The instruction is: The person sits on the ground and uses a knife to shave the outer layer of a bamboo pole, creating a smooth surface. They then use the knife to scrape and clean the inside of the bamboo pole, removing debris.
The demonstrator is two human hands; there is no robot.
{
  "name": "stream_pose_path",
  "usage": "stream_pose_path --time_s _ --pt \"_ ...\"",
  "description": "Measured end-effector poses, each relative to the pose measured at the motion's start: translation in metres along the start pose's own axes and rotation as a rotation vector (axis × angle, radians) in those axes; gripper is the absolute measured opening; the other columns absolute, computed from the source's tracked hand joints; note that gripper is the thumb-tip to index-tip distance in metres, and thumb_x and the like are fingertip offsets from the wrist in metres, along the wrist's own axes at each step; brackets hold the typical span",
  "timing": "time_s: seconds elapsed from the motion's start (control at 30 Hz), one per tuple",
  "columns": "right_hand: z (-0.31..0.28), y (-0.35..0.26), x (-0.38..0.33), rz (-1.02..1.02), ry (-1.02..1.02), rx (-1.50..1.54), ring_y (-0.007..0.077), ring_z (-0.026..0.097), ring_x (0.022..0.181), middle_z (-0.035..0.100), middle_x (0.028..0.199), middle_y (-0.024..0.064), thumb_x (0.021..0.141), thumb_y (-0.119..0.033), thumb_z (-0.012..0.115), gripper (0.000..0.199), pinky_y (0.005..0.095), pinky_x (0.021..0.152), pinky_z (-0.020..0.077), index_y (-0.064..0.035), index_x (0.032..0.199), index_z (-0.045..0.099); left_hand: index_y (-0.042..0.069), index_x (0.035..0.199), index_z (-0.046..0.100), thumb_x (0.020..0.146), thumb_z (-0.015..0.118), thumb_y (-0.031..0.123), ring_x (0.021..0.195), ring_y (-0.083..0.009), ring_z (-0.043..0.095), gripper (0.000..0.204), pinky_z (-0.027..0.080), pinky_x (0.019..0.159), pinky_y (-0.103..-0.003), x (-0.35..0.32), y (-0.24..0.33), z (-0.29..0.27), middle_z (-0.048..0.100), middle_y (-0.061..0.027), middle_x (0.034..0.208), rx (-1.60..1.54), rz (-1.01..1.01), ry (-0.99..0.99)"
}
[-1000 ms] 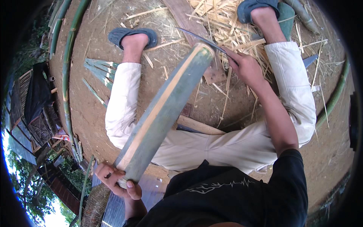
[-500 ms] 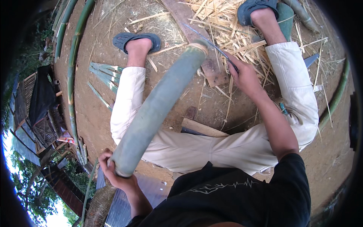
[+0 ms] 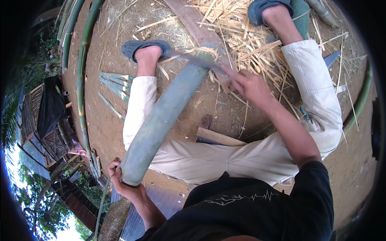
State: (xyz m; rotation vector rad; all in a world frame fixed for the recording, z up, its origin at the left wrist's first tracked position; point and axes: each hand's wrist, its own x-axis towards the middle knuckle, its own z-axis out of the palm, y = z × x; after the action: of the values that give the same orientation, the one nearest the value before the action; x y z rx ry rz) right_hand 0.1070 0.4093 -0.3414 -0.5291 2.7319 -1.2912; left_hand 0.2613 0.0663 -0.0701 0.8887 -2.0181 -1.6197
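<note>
- Bamboo tube (image 3: 163, 122), green, slanting away between the trousered legs (image 3: 311, 76);
- left hand (image 3: 126, 186) at the tube's near end, fingers curled round it;
- right hand (image 3: 253, 88) just right of the tube's far end, closed on a long knife (image 3: 196, 60); its blurred blade crosses that end, though I cannot tell whether they touch;
- split bamboo strips (image 3: 116, 83) left of the tube;
- wooden plank (image 3: 191, 20) and heaped pale shavings (image 3: 257, 50) beyond the tube.

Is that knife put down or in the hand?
In hand: the right hand grips the knife, seen blurred across the far end of the bamboo section.
</note>
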Motion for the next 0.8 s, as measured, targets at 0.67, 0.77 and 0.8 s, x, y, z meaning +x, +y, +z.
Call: stream_pose_path --time_s 0.67,0.77,0.8 --pt "-0.008 -0.028 0.004 0.063 -0.100 -0.002 0.0377 0.068 0.076 0.068 0.095 0.0156 0.095 -0.011 0.063 0.057 0.0470 0.069 0.0564 -0.0276 0.148 0.051 0.002 0.104 0.055 0.091 0.049 0.017 0.113 -0.0268 0.056 0.021 0.042 0.104 -0.041 0.005 -0.012 -0.004 0.054 -0.0138 0.110 -0.038 -0.036 0.041" --pt "-0.006 -0.018 0.007 0.022 -0.014 0.023 0.0376 0.068 0.077 0.067 0.094 0.0163 0.096 -0.012 0.061 0.057 0.0480 0.068 0.0568 -0.0276 0.150 0.048 0.001 0.100 0.053 0.086 0.051 0.020 0.109 -0.0266 0.050 0.023 0.038 0.103 -0.041 0.008 -0.014 -0.001 0.052 -0.0153 0.108 0.083 0.127 0.004" --pt "-0.009 -0.016 0.007 0.025 -0.030 -0.008 0.0377 0.068 0.077 0.067 0.095 0.0163 0.096 -0.013 0.061 0.057 0.0479 0.067 0.0567 -0.0276 0.150 0.047 0.001 0.098 0.052 0.084 0.052 0.022 0.107 -0.0265 0.048 0.025 0.036 0.102 -0.041 0.007 -0.016 0.000 0.051 -0.0156 0.107 0.161 0.224 -0.025"
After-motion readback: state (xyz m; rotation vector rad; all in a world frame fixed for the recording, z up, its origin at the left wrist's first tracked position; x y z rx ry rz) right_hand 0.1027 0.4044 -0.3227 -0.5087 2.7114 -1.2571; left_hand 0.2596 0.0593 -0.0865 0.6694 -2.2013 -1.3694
